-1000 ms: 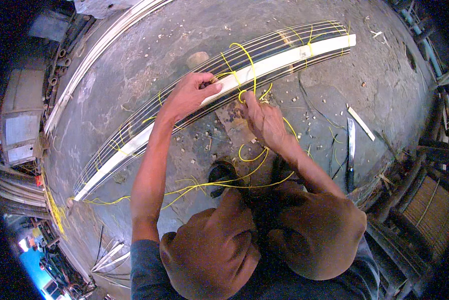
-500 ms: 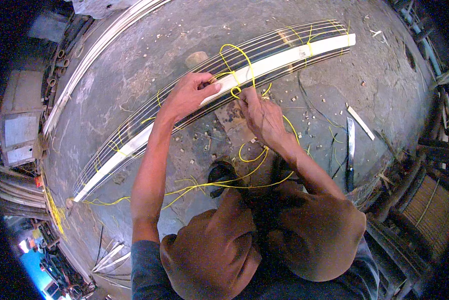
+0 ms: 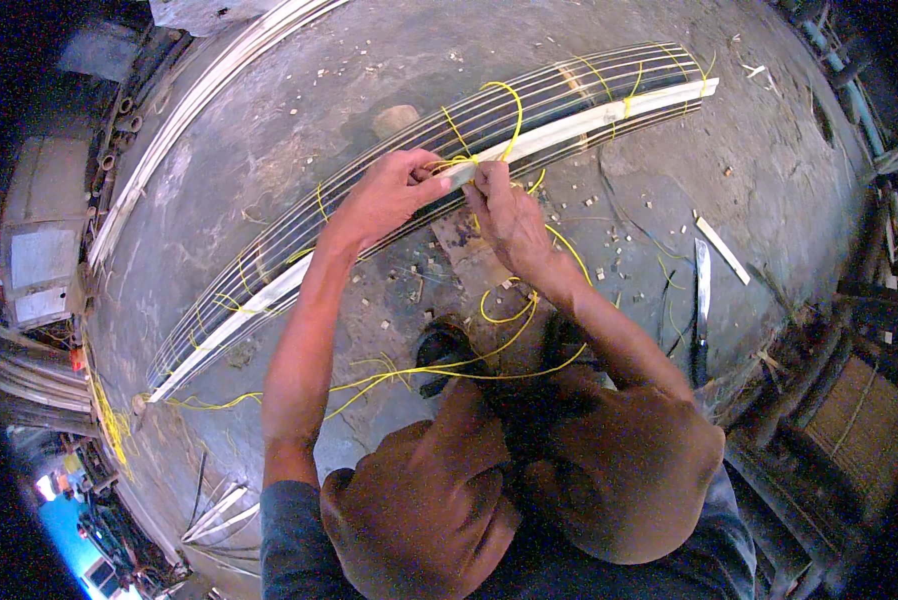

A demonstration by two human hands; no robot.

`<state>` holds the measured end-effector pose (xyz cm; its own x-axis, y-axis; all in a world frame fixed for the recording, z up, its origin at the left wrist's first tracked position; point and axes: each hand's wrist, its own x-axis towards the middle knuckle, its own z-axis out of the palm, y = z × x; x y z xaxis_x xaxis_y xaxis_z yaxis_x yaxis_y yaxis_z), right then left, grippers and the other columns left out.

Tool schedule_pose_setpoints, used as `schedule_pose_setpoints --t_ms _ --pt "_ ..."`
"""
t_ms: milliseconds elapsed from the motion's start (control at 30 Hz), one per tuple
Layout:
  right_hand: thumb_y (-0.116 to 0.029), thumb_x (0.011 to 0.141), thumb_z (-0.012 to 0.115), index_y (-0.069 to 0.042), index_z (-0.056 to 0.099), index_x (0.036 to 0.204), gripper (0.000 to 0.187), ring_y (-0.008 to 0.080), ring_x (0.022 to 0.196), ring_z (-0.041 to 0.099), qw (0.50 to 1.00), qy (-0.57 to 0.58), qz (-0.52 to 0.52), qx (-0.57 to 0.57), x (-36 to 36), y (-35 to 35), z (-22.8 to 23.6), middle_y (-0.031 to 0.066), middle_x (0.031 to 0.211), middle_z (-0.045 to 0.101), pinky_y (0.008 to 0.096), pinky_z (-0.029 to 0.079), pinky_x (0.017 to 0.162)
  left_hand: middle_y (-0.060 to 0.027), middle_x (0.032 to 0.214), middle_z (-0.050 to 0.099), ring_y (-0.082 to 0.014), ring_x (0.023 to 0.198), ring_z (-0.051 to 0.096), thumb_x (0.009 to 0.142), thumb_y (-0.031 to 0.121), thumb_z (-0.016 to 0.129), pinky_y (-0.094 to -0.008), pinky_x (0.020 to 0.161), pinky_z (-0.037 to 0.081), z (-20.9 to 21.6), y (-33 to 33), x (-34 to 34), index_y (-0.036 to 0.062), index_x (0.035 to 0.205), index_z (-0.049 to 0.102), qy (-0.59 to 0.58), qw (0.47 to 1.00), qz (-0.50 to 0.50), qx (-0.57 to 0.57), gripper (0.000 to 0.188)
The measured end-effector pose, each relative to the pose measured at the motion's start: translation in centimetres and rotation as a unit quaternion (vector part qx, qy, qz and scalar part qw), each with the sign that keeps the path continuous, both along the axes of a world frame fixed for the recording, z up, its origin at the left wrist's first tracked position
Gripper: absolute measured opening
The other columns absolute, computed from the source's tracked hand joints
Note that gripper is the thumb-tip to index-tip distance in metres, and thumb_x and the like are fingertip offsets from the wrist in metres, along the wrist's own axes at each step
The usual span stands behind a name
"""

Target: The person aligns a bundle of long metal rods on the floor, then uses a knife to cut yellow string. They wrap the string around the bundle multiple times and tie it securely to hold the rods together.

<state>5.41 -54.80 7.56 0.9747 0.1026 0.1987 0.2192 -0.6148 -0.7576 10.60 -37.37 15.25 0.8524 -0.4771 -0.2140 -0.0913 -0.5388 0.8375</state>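
Note:
A long, curved panel of thin slats [image 3: 559, 90] lies across the floor in front of me, tied crosswise with yellow cord. Along it runs a broad pale strip, likely bamboo [image 3: 659, 98]. My left hand [image 3: 384, 200] is closed at the strip's middle, thumb along its near edge and fingertips by the cord. Just to its right, my right hand [image 3: 512, 215] pinches the yellow cord [image 3: 520, 112] against the strip; its fingertips are partly hidden. A cord loop stands up beyond the right hand, and loose cord trails down past my right wrist toward my feet.
On the right lie a knife [image 3: 703, 290] and a short pale stick [image 3: 721, 250]. A stone [image 3: 396, 121] sits beyond the panel. Small chips are scattered about the floor. Long pale strips [image 3: 184, 115] curve along the far left. A brown block [image 3: 456, 240] shows under the panel's near edge.
My right hand has moved up and slightly left onto the strip, its fingers now closer to my left hand. The small cord loop there has tightened, and the strip has tilted a little.

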Motion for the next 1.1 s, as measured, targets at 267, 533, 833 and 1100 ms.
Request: schedule_pose_setpoints --t_ms 267,533,833,1100 --pt "-0.011 0.09 0.061 -0.004 0.035 0.1 0.028 0.0412 0.066 0.057 1.0 0.007 -0.007 0.016 -0.3 -0.2 -1.0 0.018 0.074 0.055 0.0488 0.043 0.055 -0.0046 0.095 0.057 -0.0149 0.084 0.052 0.086 0.019 0.064 -0.0314 0.075 0.045 -0.4 0.0 -0.9 0.0027 0.115 0.058 0.044 0.999 0.009 -0.022 0.034" --pt "-0.009 0.088 0.062 -0.005 0.037 0.099 0.028 0.0345 0.063 0.052 1.0 0.002 -0.006 0.028 -0.4 -0.5 -1.5 0.0175 0.073 0.051 0.043 0.044 0.055 -0.0044 0.087 0.054 -0.0121 0.076 0.051 0.083 0.012 0.065 -0.0292 0.067 0.045 -0.5 -0.4 -1.5 0.0014 0.113 0.057 0.019 0.997 0.058 -0.038 0.032" --pt "-0.017 0.09 0.061 -0.005 0.039 0.103 0.028 0.0403 0.069 0.056 0.998 0.005 -0.011 0.067 -0.6 -0.2 -1.1 0.021 0.077 0.056 0.0485 0.045 0.059 -0.0036 0.087 0.056 -0.0121 0.077 0.052 0.082 0.014 0.066 -0.0291 0.068 0.045 -0.6 -0.2 -1.1 0.0024 0.113 0.056 0.031 0.999 0.027 -0.002 0.035" --pt "-0.019 0.086 0.067 -0.007 0.06 0.097 0.018 0.0298 0.069 0.061 0.993 -0.094 -0.012 -0.063 -2.1 -3.1 3.4 0.0119 0.081 0.062 0.0411 0.048 0.06 -0.0063 0.091 0.057 -0.017 0.081 0.054 0.082 0.012 0.065 -0.032 0.071 0.046 -1.4 -0.4 -1.5 0.0047 0.104 0.055 -0.031 0.999 0.036 -0.005 0.025"
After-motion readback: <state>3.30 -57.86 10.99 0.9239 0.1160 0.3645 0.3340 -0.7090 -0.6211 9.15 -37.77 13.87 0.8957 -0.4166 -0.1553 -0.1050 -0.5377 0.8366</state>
